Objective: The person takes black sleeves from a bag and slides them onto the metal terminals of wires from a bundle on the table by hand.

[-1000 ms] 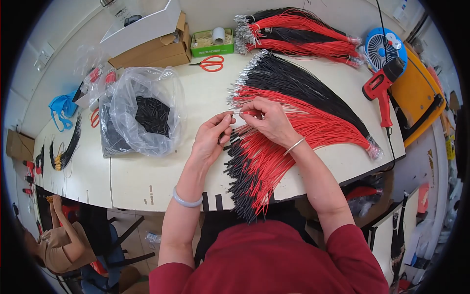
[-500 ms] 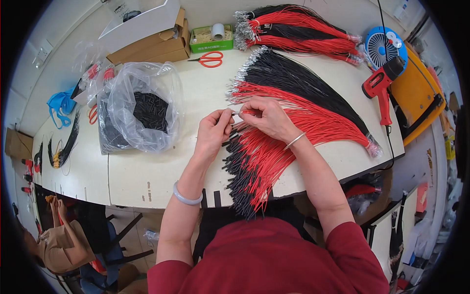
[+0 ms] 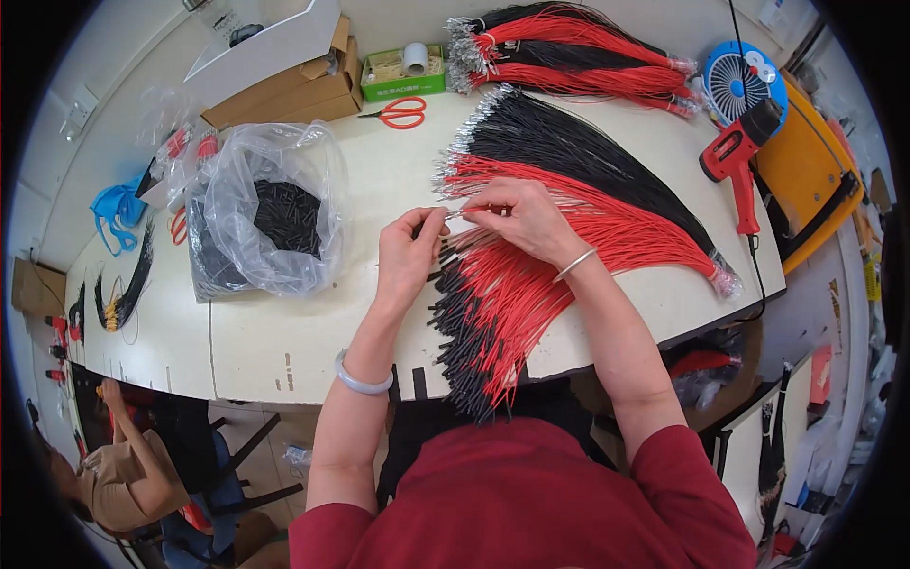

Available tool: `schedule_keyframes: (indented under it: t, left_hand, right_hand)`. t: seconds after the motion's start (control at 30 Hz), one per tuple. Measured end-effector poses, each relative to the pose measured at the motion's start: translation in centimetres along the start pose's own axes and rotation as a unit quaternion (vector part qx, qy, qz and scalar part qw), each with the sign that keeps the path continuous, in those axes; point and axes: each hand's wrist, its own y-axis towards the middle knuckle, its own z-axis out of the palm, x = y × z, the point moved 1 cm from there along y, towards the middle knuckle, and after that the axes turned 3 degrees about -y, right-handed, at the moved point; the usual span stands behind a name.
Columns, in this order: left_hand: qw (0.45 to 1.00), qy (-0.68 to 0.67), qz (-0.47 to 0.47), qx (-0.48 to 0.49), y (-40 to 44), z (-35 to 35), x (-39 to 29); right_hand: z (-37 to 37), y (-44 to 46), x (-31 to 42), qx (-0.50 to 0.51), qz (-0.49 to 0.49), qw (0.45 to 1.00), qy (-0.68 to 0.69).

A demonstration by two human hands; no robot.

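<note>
Over the table, my left hand pinches thumb against finger on something small. Its fingers hide most of it; a thin, silvery wire tip shows between the two hands. Just to the right, my right hand is closed on a red wire near that tip. Beneath and beside my hands fans a large bundle of red wires, many ending in black sleeves. Black wires with silvery ends lie behind them. To the left stands a clear plastic bag holding many short black sleeves.
Orange-handled scissors lie near a green box with a white roll. More wire bundles lie at the back. A red heat gun and blue fan are at the right. Another person sits lower left.
My hands stay close together, with the small silvery tip now showing between them. The view has shifted slightly. The other person's arm has moved.
</note>
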Motion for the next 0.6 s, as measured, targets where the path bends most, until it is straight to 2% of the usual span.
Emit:
schedule_keyframes:
  t: [0.2,0.37,0.5,0.6]
  left_hand:
    - [0.998,-0.044,-0.041,0.033,0.5,-0.2,0.6]
    - [0.992,-0.088,-0.078,0.04,0.4,-0.1,0.5]
    - [0.967,-0.227,-0.105,0.04,0.2,0.4,-1.0]
    - [0.963,-0.232,-0.118,0.073,0.3,0.2,-0.6]
  right_hand:
    - [-0.1,0.0,0.0,0.005,-0.003,0.999,-0.033]
    - [-0.1,0.0,0.1,0.05,0.03,0.998,-0.031]
    - [-0.3,0.0,-0.1,0.048,0.073,0.996,-0.006]
    - [-0.1,-0.1,-0.2,0.042,0.074,0.996,0.028]
